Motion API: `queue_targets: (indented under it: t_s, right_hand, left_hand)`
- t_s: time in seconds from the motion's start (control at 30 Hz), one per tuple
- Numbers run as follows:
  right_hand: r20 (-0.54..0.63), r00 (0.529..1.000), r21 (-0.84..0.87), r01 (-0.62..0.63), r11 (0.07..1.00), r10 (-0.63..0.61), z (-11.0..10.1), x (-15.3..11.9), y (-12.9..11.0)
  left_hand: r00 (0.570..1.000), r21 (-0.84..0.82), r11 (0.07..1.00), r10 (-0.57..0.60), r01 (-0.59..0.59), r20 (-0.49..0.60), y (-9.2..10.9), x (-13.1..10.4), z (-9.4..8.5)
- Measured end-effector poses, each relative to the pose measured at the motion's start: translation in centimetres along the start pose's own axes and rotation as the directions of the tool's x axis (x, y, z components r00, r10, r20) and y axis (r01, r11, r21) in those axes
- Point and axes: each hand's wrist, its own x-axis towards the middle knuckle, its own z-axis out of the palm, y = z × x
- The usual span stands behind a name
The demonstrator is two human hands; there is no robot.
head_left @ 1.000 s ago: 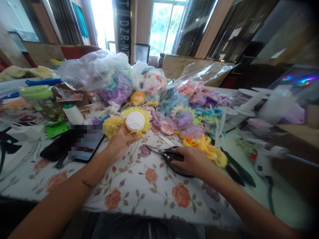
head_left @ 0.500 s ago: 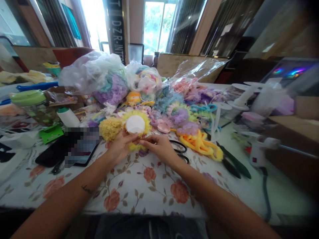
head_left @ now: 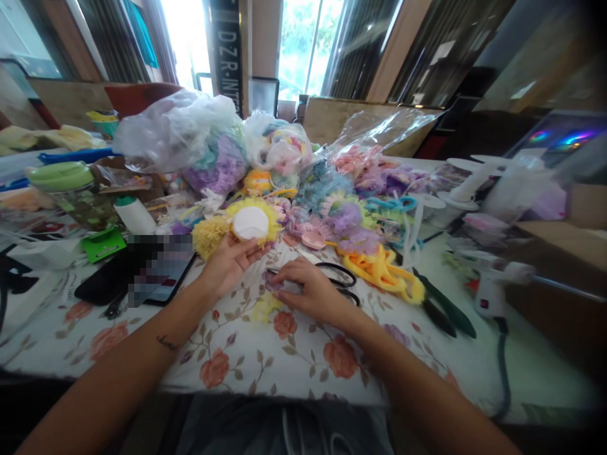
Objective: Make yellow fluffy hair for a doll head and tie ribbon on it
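While the left hand (head_left: 233, 260) grips a yellow flower (head_left: 273, 221) with a white disc (head_left: 250, 223) by its lower edge above floral cloth (head_left: 246, 363), the right hand (head_left: 310, 292) curls its fingers near a blurred yellow scrap (head_left: 265, 308), though whether it pinches anything cannot be told. Black-handled scissors (head_left: 353, 276) lie just beside the right hand, near yellow cord (head_left: 379, 273).

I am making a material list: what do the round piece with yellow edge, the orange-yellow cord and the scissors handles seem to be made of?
Round piece: matte white centre, perhaps felt or foam; the frayed yellow edge suggests yarn.
Orange-yellow cord: probably plush chenille, soft and matte, judging by its fuzzy strands.
Scissors handles: black loops, smooth outlines, likely plastic or coated metal; unclear which.
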Motion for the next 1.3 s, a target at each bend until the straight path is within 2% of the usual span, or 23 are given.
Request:
queue_targets:
  t_s: [0.13,0.23,0.3,0.4,0.5,0.57,0.63,0.73,0.8,0.83,0.9,0.97,1.03,1.1,1.17,1.23,1.3]
  right_hand:
    - [0.131,0.989,-0.064,0.08,0.995,-0.071,0.6,-0.1,-0.5]
    - [0.209,0.978,0.176,-0.031,0.984,-0.006,0.0,-0.3,-0.6]
    - [0.232,0.969,0.416,-0.176,0.892,0.083,-0.8,-0.4,-0.4]
    - [0.116,0.96,0.649,-0.268,0.712,0.256,-1.5,-0.3,0.2]
    - [-0.118,0.898,0.7,-0.227,0.678,0.423,-1.5,0.0,0.8]
    - [-0.243,0.844,0.665,-0.215,0.715,0.479,-1.2,0.3,1.2]
    - [-0.328,0.811,0.598,-0.218,0.771,0.484,-0.9,0.4,1.4]
    - [-0.402,0.803,0.486,-0.221,0.846,0.44,-0.7,0.4,1.4]
    - [-0.434,0.811,0.412,-0.209,0.887,0.393,-0.6,0.3,1.1]
    - [-0.448,0.817,0.371,-0.199,0.907,0.363,-0.5,0.2,0.9]
    - [-0.464,0.837,0.283,-0.169,0.944,0.289,-0.4,0.0,0.5]
    - [-0.477,0.855,0.2,-0.12,0.972,0.204,-0.2,-0.2,0.1]
    - [-0.491,0.862,0.133,-0.068,0.989,0.126,-0.1,-0.3,-0.1]
    - [-0.503,0.861,0.091,-0.028,0.995,0.071,0.0,-0.4,-0.4]
    - [-0.494,0.869,0.071,-0.007,0.997,0.041,-0.2,-0.5,-0.6]
    - [-0.489,0.871,0.066,-0.008,0.998,0.039,-0.4,-0.6,-0.7]
    - [-0.5,0.864,0.064,-0.036,0.997,0.063,-0.7,-0.7,-0.5]
  left_hand:
    - [0.995,0.036,0.994,-0.099,0.099,0.002,-0.6,-0.5,0.3]
    - [0.981,0.115,0.976,-0.191,0.188,0.019,-0.8,-0.8,0.2]
    - [0.958,0.194,0.943,-0.283,0.27,0.04,-0.9,-0.8,0.0]
    - [0.923,0.276,0.892,-0.383,0.358,0.04,-1.1,-0.3,-0.4]
    - [0.932,0.364,0.868,-0.362,0.337,-0.001,-1.5,0.6,-0.9]
    - [0.944,0.492,0.816,-0.329,0.305,-0.039,-1.4,1.1,-1.3]
    - [0.958,0.672,0.695,-0.275,0.257,-0.082,-0.8,1.3,-1.7]
    - [0.996,0.93,0.357,-0.056,0.088,-0.073,0.6,0.6,-1.7]
    - [0.99,0.982,0.178,0.131,-0.069,0.046,1.3,-0.5,-1.1]
    - [0.969,0.976,0.147,0.209,-0.163,0.13,1.5,-1.1,-0.6]
    - [0.893,0.919,0.139,0.329,-0.368,0.308,1.5,-2.1,0.6]
    - [0.812,0.836,0.094,0.315,-0.541,0.491,1.3,-2.7,1.7]
    - [0.768,0.775,0.077,0.223,-0.627,0.6,1.0,-2.9,2.4]
    - [0.771,0.766,0.102,0.147,-0.635,0.62,0.7,-2.9,2.5]
    - [0.795,0.783,0.135,0.117,-0.607,0.595,0.6,-3.0,2.3]
    - [0.81,0.798,0.143,0.145,-0.585,0.568,1.1,-3.4,1.9]
    - [0.795,0.804,0.093,0.254,-0.587,0.55,2.8,-4.0,1.2]
